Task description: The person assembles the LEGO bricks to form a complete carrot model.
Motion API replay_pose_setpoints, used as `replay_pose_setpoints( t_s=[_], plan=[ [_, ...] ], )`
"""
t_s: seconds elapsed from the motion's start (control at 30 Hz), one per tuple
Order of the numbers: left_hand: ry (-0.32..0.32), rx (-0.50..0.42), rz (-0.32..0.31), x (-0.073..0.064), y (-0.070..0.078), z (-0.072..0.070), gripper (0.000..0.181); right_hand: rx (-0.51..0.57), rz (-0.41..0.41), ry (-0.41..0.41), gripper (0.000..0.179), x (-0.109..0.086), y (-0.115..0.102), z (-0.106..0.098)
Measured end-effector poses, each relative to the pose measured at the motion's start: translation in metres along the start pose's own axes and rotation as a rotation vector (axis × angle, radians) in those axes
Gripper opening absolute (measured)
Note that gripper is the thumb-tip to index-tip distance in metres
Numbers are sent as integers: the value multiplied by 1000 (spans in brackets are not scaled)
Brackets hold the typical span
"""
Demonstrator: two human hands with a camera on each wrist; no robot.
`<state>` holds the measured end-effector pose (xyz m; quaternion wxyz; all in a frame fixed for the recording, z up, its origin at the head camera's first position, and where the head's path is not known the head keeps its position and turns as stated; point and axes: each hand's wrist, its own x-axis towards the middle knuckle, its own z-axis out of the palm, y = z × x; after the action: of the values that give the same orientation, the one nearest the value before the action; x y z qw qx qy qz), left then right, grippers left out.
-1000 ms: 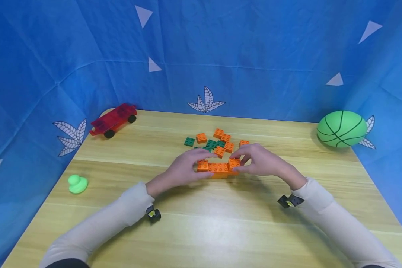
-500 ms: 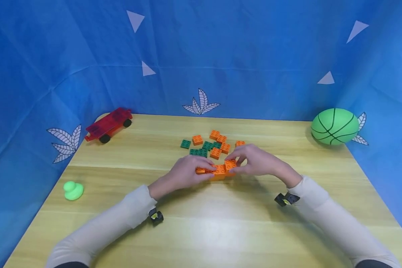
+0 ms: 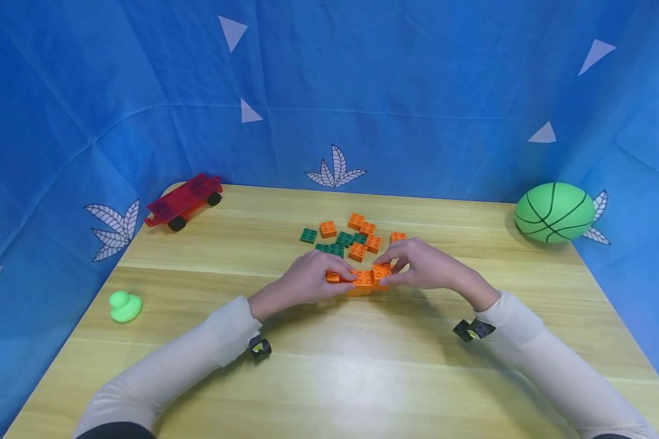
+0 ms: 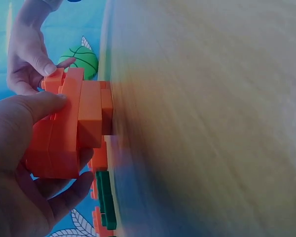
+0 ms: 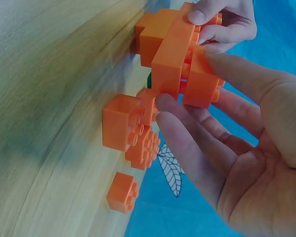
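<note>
Orange toy building bricks form a stepped assembly (image 3: pixel 363 280) standing on the table, narrower at its base than along its long top row. My left hand (image 3: pixel 313 279) grips the assembly's left end, thumb on the near side, partly covering a square orange brick (image 3: pixel 332 277) there. At the other end my right hand (image 3: pixel 429 266) pinches another square orange brick (image 5: pixel 200 81) between thumb and fingers. In the right wrist view that brick sits over the studs of the long row (image 5: pixel 168 59), with a narrow gap showing between them. The left wrist view shows the stepped underside (image 4: pixel 91 116).
Behind the assembly lie several loose orange bricks (image 3: pixel 357 252) and flat green bricks (image 3: pixel 309 236). A red toy car (image 3: pixel 183 200) stands at the back left, a green duck-shaped toy (image 3: pixel 124 306) at the left, a green ball (image 3: pixel 554 212) at the back right. Blue cloth (image 3: pixel 417 73) encloses the table.
My left hand, spread around the left end a second ago, has closed on it. The right hand keeps its pinch on the square brick. The head view has shifted slightly.
</note>
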<state>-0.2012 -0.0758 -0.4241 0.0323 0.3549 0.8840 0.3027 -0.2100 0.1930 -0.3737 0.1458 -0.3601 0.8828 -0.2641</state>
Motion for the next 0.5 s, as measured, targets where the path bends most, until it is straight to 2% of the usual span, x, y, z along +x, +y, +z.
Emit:
replay_pose_setpoints(
  t_s=[0.1,0.27,0.4,0.5],
  plan=[
    [-2,15,21,1,0,-1,16,5,-5,9,31,0,1,0],
    [-29,108,85,3,2,-2,14,9,-12,19,31,0,3,2],
    [-61,173,128,6,5,-4,6,24,-15,20,31,-1,3,3],
    [-89,198,132,9,9,-7,17,34,-22,18,30,0,3,3]
  ],
)
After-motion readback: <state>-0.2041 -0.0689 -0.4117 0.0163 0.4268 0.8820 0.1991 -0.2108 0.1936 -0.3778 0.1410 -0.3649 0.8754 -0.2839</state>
